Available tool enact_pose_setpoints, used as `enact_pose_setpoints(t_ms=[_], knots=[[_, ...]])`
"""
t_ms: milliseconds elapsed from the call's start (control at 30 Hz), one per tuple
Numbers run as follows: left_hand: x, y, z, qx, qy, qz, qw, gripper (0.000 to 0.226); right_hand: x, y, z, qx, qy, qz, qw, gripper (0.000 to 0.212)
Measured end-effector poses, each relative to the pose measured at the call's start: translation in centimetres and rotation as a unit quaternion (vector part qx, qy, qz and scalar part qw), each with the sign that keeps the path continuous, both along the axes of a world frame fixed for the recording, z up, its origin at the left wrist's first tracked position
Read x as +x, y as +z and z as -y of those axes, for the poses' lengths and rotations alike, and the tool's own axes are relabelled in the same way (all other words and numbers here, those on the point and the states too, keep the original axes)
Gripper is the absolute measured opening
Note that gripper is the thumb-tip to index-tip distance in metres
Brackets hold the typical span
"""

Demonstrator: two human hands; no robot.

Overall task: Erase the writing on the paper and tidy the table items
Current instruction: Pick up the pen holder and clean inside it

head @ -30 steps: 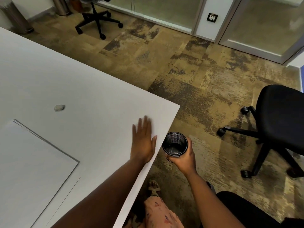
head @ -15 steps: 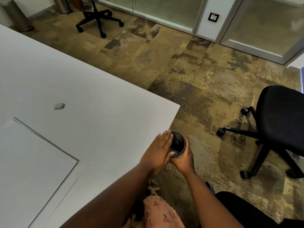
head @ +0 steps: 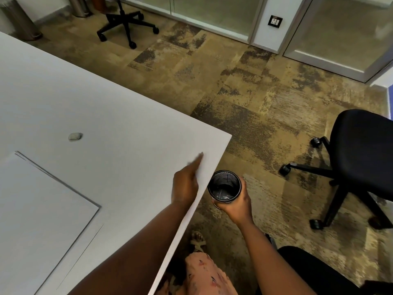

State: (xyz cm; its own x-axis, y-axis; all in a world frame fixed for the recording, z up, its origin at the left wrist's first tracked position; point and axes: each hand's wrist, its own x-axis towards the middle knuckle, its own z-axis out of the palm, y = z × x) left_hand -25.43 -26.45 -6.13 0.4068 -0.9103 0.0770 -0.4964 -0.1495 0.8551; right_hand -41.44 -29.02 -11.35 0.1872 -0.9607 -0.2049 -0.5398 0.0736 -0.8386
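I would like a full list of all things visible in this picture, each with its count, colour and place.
table: 1, white, left half
paper: a stack, white, on the table at lower left
eraser: 1, grey-white, on the table beyond the paper
cup: 1, black mesh, held just off the table edge
chairs: 3, black, right, top centre, bottom right
bins: 2, metal, top left
socket: 1, dark, on the wall
left hand: flat on the table, blurred
right hand: holds the cup

White paper stack (head: 42, 209) flat on table, small grey eraser (head: 75, 136) beyond it, apart.
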Motion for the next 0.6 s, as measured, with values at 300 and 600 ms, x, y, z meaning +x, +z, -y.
enact_pose_setpoints(t_ms=[300,600], knots=[[1.9,-2.3,-1.7,0.238,0.026,0.299,0.924,0.081,0.0,-0.6,0.1,-0.001,0.007,-0.018,1.0,0.095],[-0.3,-1.8,-2.2,0.167,-0.231,0.305,0.909,0.085,0.7,-0.9,-0.4,0.008,0.022,-0.021,1.0,0.091]])
